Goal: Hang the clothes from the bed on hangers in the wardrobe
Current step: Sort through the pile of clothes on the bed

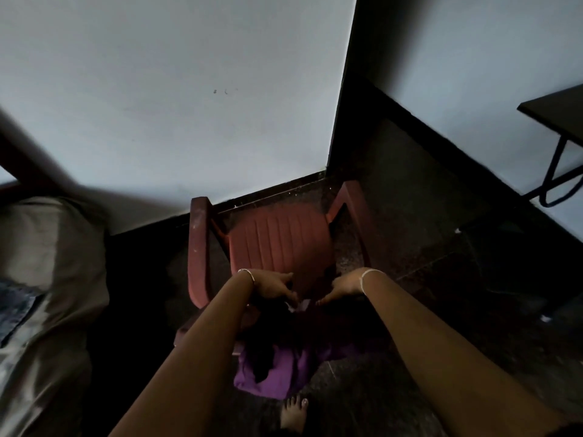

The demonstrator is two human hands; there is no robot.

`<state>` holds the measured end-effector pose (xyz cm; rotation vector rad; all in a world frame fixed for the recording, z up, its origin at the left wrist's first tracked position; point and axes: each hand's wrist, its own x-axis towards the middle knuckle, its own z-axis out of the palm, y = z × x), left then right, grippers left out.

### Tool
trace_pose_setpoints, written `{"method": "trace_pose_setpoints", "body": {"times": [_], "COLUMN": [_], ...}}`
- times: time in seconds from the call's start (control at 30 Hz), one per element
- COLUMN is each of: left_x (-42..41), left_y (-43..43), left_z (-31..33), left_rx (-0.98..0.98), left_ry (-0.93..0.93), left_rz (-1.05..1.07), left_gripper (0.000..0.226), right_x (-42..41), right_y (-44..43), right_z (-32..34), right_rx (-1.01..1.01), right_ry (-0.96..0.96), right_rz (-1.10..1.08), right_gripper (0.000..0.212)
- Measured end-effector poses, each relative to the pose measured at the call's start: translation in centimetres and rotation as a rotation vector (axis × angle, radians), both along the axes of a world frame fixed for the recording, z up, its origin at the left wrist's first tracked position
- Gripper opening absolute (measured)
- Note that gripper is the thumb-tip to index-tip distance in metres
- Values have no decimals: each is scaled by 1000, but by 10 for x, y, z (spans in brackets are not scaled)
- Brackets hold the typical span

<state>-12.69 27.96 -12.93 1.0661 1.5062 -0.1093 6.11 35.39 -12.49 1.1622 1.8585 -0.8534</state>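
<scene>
Left hand (273,286), right hand (343,288) on purple garment (279,372), grip unclear; red chair (280,238) beyond.

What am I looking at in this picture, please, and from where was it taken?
There is no machine here. A person wears a camera on the head, and it looks down at their own bare arms. The left hand and right hand reach to a purple garment that hangs over the front of a red chair, with a dark cloth on top of it. The picture is too dim to tell whether either hand grips anything. A bed lies at the left and a table stands at the right.
</scene>
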Motion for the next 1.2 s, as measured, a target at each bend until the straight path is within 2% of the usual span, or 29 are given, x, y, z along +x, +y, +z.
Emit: {"method": "trace_pose_setpoints", "body": {"times": [0.13, 0.27, 0.37, 0.5, 0.67, 0.77, 0.8, 0.87, 0.9, 1.03, 1.2], "left_x": [-5, -12, -10, -3, 5, 4, 4, -2, -7, -37, -80], "left_y": [1, -9, -22, -45, -91, -132, -145, -177, -193, -252, -321], "left_z": [5, 17, 37, 80, 137, 157, 164, 176, 182, 192, 188], "left_rx": [121, 229, 339, 435, 533, 568, 574, 651, 696, 778, 790], "left_ry": [-72, -160, -303, -635, -852, -932, -975, -1020, -1041, -980, -789], "left_rz": [60, 305, 575, 863, 917, 1018, 1056, 1109, 1137, 1242, 1364], "left_gripper": [27, 19, 19, 21, 31, 55, 53, 24, 20, 23, 45], "right_x": [-12, -13, -14, -23, -50, -65, -69, -79, -87, -126, -187], "right_y": [6, 2, -2, -19, -61, -93, -102, -124, -135, -177, -220], "right_z": [-10, -2, 7, 26, 61, 97, 110, 132, 140, 167, 180], "right_rx": [-71, -146, -218, -436, -729, -930, -929, -895, -872, -841, -933], "right_ry": [254, 487, 681, 860, 1168, 1308, 1348, 1418, 1426, 1433, 1456], "right_rz": [-244, -750, -1117, -1322, -1302, -1218, -1162, -1057, -1018, -896, -815], "right_gripper": [39, 25, 39, 48, 66, 69, 68, 65, 64, 76, 72]}}
